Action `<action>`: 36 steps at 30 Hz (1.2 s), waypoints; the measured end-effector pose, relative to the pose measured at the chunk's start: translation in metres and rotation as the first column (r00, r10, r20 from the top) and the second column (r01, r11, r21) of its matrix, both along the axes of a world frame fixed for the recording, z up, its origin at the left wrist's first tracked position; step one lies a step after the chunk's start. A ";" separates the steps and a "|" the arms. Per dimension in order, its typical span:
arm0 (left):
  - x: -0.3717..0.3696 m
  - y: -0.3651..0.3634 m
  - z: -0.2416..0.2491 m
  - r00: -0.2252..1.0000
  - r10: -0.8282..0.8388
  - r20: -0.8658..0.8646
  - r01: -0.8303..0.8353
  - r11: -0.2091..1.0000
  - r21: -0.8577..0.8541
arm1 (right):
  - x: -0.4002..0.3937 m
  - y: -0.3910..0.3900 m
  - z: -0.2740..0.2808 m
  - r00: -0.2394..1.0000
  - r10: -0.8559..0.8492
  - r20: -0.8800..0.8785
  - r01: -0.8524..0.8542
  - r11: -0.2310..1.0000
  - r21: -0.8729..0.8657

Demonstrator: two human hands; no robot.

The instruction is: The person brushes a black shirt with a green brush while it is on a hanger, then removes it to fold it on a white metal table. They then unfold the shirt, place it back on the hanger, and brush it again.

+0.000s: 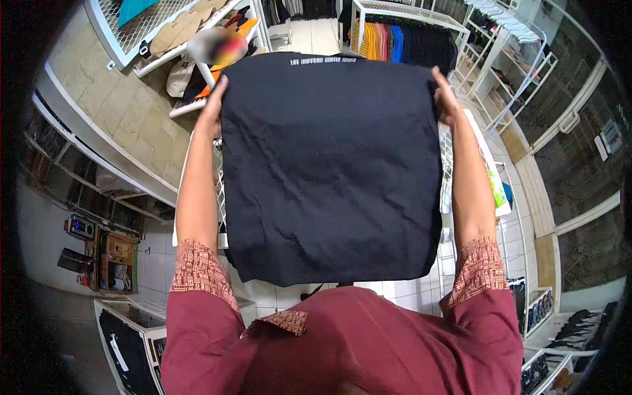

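A black garment point(336, 164) is spread out in front of me, with a line of small white print near its far edge. My left hand point(213, 110) grips its far left corner, the thumb on top and the other fingers hidden behind the cloth. At the far right corner, my right hand point(447, 102) holds the cloth in the same way. The near edge of the garment hangs just in front of my maroon shirt. Beneath it, a white mesh table point(487, 164) shows at both sides.
Caps lie on a white rack point(187, 108) at the back left. Coloured clothes point(382, 41) hang on a rail at the back. White hangers point(507, 20) are on a stand at the back right. A wooden cabinet point(118, 260) stands at the left.
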State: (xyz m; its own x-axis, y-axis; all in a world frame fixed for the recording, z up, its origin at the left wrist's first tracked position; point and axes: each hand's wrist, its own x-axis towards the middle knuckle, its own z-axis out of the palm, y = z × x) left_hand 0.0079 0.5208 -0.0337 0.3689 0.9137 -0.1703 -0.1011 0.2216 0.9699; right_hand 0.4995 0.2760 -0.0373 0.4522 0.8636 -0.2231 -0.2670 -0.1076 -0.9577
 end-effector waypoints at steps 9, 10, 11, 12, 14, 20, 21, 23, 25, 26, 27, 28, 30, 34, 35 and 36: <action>-0.036 -0.065 -0.074 0.901 -0.101 -0.422 0.105 0.994 -0.013 | 0.012 -0.024 -0.094 0.937 -0.055 0.345 0.057 0.998 0.003; -0.027 -0.063 -0.073 0.919 -0.013 -0.394 0.013 1.000 -0.003 | 0.024 -0.011 -0.090 0.846 0.081 0.528 -0.020 0.993 -0.120; -0.019 -0.061 -0.072 0.927 0.075 -0.367 -0.080 0.997 0.003 | 0.038 0.015 -0.116 0.826 -0.059 0.561 0.120 0.990 -0.072; -0.020 -0.050 -0.084 0.909 0.124 -0.398 -0.097 0.991 0.087 | 0.035 0.017 -0.120 0.781 -0.034 0.623 0.158 0.977 -0.145; -0.032 -0.046 -0.091 0.839 0.070 -0.539 -0.031 0.996 0.082 | 0.019 0.003 -0.102 0.734 0.159 0.660 0.098 0.937 -0.335; -0.075 -0.162 -0.075 0.825 -0.086 -0.559 0.134 0.990 0.045 | -0.048 -0.122 -0.066 0.659 0.300 0.690 -0.043 0.930 -0.364; -0.085 -0.182 -0.075 0.828 -0.086 -0.554 0.141 0.988 0.059 | -0.063 -0.145 -0.060 0.613 0.319 0.723 -0.039 0.926 -0.375; -0.107 -0.223 -0.089 0.795 0.024 -0.607 0.191 0.939 0.287 | -0.073 -0.186 -0.079 0.590 0.240 0.771 -0.056 0.964 -0.258; -0.101 -0.273 -0.065 0.818 -0.001 -0.575 0.203 0.936 0.286 | -0.083 -0.218 -0.087 0.571 0.188 0.799 0.001 0.973 -0.230; -0.106 -0.281 -0.070 0.836 0.009 -0.548 0.169 0.948 0.272 | -0.095 -0.229 -0.073 0.559 0.186 0.808 0.045 0.966 -0.254; -0.112 -0.283 -0.069 0.837 0.004 -0.548 0.175 0.945 0.275 | -0.096 -0.234 -0.074 0.565 0.146 0.812 0.070 0.972 -0.224; -0.116 -0.281 -0.065 0.841 0.036 -0.540 0.108 0.967 0.231 | -0.088 -0.234 -0.077 0.576 0.137 0.806 0.072 0.974 -0.217; -0.123 -0.266 -0.063 0.809 0.208 -0.550 -0.020 0.944 0.328 | -0.082 -0.227 -0.064 0.617 0.081 0.783 0.124 0.972 -0.199; -0.117 -0.283 -0.002 0.842 0.399 -0.363 -0.170 0.835 0.524 | -0.117 -0.249 -0.005 0.752 -0.161 0.639 0.160 0.985 0.060; -0.124 -0.284 -0.004 0.827 0.431 -0.362 -0.174 0.807 0.565 | -0.124 -0.256 -0.008 0.755 -0.224 0.617 0.159 0.974 0.159; -0.130 -0.290 -0.012 0.825 0.409 -0.391 -0.160 0.831 0.532 | -0.124 -0.265 -0.019 0.719 -0.211 0.663 0.209 0.974 0.084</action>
State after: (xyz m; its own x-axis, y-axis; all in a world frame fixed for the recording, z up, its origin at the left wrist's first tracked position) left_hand -0.1221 0.2309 -0.0454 0.0652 0.9747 0.2140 0.4072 -0.2218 0.8860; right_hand 0.3752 0.0105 -0.0566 0.6531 0.7287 0.2062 0.4211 -0.1231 -0.8986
